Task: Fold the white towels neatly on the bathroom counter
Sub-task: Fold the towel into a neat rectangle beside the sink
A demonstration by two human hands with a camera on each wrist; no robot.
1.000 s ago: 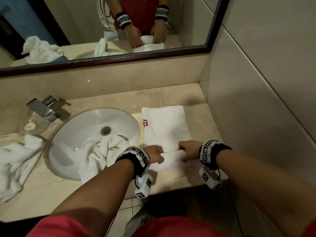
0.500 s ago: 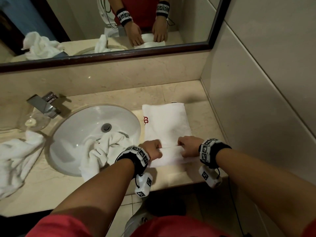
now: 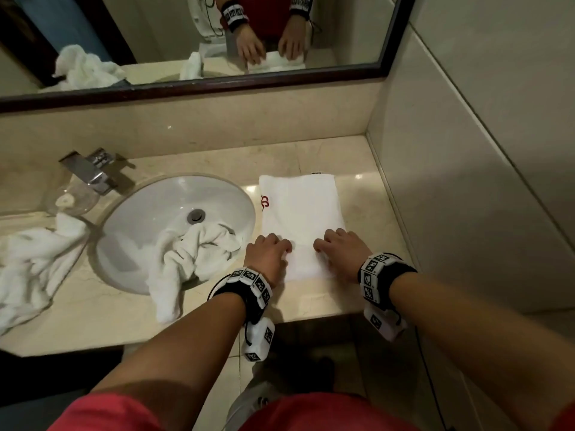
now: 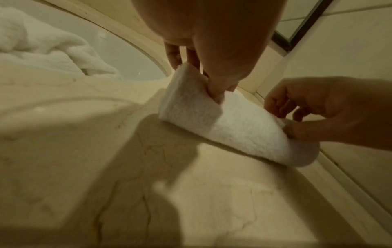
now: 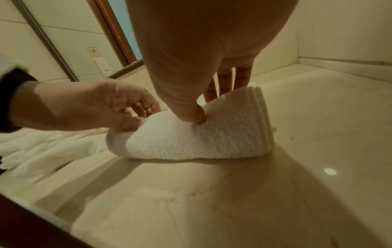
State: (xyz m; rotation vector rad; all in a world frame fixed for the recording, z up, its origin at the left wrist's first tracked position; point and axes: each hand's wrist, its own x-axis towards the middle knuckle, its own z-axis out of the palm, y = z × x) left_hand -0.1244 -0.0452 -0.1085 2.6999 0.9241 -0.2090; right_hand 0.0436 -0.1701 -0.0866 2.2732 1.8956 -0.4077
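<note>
From the head camera, three white towels were in play. One folded towel (image 3: 300,213) lay flat on the counter (image 3: 93,312) just right of the sink (image 3: 161,213), red stitching at its left edge. A second, the crumpled towel (image 3: 186,256), spilled over the sink's near rim. A third, the loose towel (image 3: 34,262), sat heaped at the far left. One faucet (image 3: 90,172) stood behind the basin, and one mirror (image 3: 199,42) ran above. Two hands worked the folded towel's near end: the left hand (image 3: 267,253) at its left corner, the right hand (image 3: 337,248) at its right corner, knuckles up, fingers curled over the lifted flap.

Over to the left wrist camera: the left hand (image 4: 212,55) pinched the folded towel (image 4: 222,124), thumb in front, fingers behind, with the doubled edge raised off the counter. The right hand (image 4: 322,109) nipped the far corner the same way.

The right wrist camera confirmed it: the right hand (image 5: 197,80) had thumb pressed into the front of the folded towel (image 5: 201,139), fingers behind the fold. The left hand (image 5: 84,107) pinched the opposite corner. The towel's bottom rested on the counter, directly under both hands.
</note>
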